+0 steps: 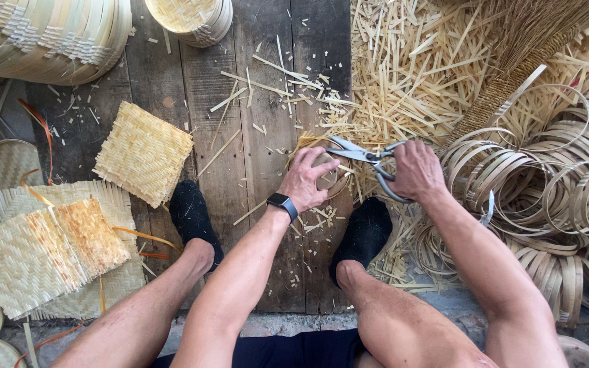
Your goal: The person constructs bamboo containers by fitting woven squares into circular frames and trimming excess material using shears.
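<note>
The scissors (369, 158) lie nearly level, blades pointing toward the left hand (306, 180), which is closed over a small round woven piece (325, 176) — its shape mostly hidden, probably a tray. The right hand (414, 170) grips the handles. Both sit mid-board on the plank floor (240, 136), near its right edge — bamboo offcuts (410, 68) and bamboo hoops (553, 197) beyond.

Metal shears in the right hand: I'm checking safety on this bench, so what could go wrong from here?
The open grey metal shears in the right hand point at the left hand, which grips the small round woven bamboo piece: a slip could nick its fingers. The pale bamboo offcuts lie around the black-socked feet, so splinters are likely.
</note>
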